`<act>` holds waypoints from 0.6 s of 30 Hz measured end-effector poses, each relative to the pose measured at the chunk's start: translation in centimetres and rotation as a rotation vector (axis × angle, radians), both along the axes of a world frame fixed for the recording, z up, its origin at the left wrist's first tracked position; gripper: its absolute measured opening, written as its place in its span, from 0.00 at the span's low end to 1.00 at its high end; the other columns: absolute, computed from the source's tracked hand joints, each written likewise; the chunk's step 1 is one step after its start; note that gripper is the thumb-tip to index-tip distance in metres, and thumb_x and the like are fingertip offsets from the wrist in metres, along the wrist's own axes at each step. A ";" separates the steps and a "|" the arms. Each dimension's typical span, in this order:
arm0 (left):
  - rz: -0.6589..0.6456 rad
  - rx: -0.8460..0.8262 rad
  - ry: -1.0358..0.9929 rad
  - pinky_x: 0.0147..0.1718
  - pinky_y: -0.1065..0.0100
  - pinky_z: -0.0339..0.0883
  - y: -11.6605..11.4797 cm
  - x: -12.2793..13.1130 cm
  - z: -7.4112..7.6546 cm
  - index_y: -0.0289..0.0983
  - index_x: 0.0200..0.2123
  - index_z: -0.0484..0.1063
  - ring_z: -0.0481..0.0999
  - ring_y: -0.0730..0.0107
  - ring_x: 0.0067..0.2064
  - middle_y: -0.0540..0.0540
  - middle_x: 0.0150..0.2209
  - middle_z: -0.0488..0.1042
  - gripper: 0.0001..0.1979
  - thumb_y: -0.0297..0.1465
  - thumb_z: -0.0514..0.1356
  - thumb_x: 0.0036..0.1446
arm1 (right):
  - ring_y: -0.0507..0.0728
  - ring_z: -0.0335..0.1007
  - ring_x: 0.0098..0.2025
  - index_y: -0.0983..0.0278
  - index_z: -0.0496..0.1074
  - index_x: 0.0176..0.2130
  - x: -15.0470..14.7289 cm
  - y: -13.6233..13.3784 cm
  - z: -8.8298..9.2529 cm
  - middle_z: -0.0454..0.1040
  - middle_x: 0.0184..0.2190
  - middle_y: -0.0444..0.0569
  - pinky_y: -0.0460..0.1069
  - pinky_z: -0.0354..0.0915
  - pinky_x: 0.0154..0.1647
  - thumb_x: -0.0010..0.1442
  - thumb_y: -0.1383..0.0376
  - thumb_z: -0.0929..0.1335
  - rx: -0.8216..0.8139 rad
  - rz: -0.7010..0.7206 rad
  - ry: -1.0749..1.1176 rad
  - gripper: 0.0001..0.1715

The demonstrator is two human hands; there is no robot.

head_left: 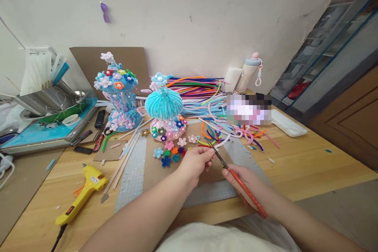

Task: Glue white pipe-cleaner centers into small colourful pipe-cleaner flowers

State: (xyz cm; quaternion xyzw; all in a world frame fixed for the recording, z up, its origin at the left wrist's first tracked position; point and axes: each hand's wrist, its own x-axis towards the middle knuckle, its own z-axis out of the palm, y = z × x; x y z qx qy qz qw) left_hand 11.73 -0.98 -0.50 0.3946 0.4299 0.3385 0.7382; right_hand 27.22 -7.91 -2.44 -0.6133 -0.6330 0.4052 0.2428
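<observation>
My right hand (246, 185) grips red-handled scissors (236, 177) whose blades point up-left toward my left hand. My left hand (195, 162) is closed in a pinch on something small at the scissor tips; I cannot make out what it is. Both hands hover over a brown cardboard sheet (159, 169) lying on a grey cutting mat (134, 173). Several small pipe-cleaner flowers (167, 155) lie on the cardboard just left of my left hand. A turquoise dome-shaped pipe-cleaner model (164, 104) on a pink flowered base stands behind them.
A yellow glue gun (85, 191) lies at the front left on the wooden table (310, 165). A taller blue flowered model (118, 94) stands at the back left. A heap of coloured pipe cleaners (201, 94) lies behind. Trays and clutter (50, 118) fill the far left.
</observation>
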 end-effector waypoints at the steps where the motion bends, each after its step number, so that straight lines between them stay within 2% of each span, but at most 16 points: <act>1: 0.001 0.004 0.005 0.18 0.75 0.52 0.1 0.1 -0.1 0.33 0.22 0.69 0.59 0.82 0.20 0.51 0.23 0.67 0.20 0.44 0.68 0.35 | 0.51 0.55 0.23 0.62 0.60 0.23 -0.1 0.1 -0.1 0.58 0.18 0.40 0.45 0.53 0.23 0.59 0.45 0.58 0.000 -0.016 -0.011 0.27; 5: -0.016 0.037 0.051 0.19 0.75 0.54 0.0 0.2 0.0 0.34 0.23 0.67 0.60 0.81 0.20 0.51 0.24 0.67 0.19 0.44 0.65 0.38 | 0.51 0.53 0.21 0.62 0.58 0.21 -0.4 1.0 -0.3 0.54 0.16 0.39 0.45 0.51 0.22 0.59 0.45 0.57 0.031 -0.067 -0.050 0.28; 7: -0.039 0.072 0.101 0.20 0.74 0.54 -0.3 -0.8 0.4 0.35 0.24 0.67 0.60 0.80 0.20 0.52 0.23 0.66 0.17 0.43 0.63 0.42 | 0.52 0.55 0.21 0.62 0.59 0.22 0.1 1.8 -0.1 0.55 0.15 0.39 0.45 0.52 0.22 0.59 0.45 0.57 0.035 -0.089 -0.096 0.27; 9: -0.064 0.128 0.177 0.22 0.72 0.55 -0.6 -3.2 1.3 0.35 0.24 0.67 0.60 0.78 0.21 0.53 0.22 0.65 0.14 0.41 0.62 0.44 | 0.53 0.57 0.21 0.62 0.60 0.21 1.3 2.7 0.0 0.56 0.15 0.40 0.46 0.52 0.22 0.58 0.45 0.57 0.047 -0.118 -0.196 0.28; 11: -0.077 0.207 0.283 0.25 0.71 0.55 -1.0 -6.9 2.3 0.36 0.23 0.68 0.62 0.75 0.23 0.53 0.20 0.64 0.10 0.35 0.64 0.44 | 0.54 0.59 0.22 0.62 0.60 0.19 3.0 3.5 -0.1 0.59 0.15 0.42 0.47 0.53 0.23 0.56 0.44 0.60 0.067 -0.139 -0.336 0.28; 12: -0.078 0.278 0.379 0.28 0.71 0.55 -1.2 -8.9 2.8 0.36 0.21 0.69 0.63 0.73 0.26 0.52 0.21 0.66 0.07 0.31 0.64 0.44 | 0.55 0.60 0.23 0.62 0.61 0.20 3.9 3.8 -0.2 0.60 0.16 0.42 0.47 0.53 0.23 0.55 0.44 0.60 0.070 -0.154 -0.388 0.27; 14: -0.138 0.626 0.911 0.34 0.68 0.57 -1.7 -12.7 3.5 0.37 0.22 0.70 0.67 0.67 0.34 0.49 0.29 0.69 0.05 0.27 0.59 0.48 | 0.56 0.62 0.24 0.62 0.63 0.20 5.4 4.2 -0.6 0.63 0.17 0.43 0.47 0.55 0.25 0.55 0.45 0.61 0.067 -0.185 -0.432 0.26; 16: -0.227 0.712 1.308 0.34 0.67 0.56 -2.5 -15.3 3.6 0.38 0.21 0.68 0.68 0.65 0.35 0.48 0.30 0.69 0.09 0.24 0.54 0.51 | 0.56 0.62 0.24 0.62 0.63 0.20 6.3 4.4 -1.0 0.64 0.17 0.43 0.47 0.55 0.25 0.54 0.45 0.62 0.056 -0.208 -0.446 0.25; 18: -0.367 0.699 1.473 0.33 0.67 0.57 -3.2 -16.5 3.4 0.38 0.21 0.67 0.70 0.64 0.35 0.47 0.30 0.70 0.10 0.23 0.52 0.50 | 0.56 0.62 0.23 0.62 0.63 0.20 6.6 4.5 -1.4 0.62 0.16 0.43 0.47 0.55 0.24 0.53 0.45 0.62 0.040 -0.218 -0.463 0.26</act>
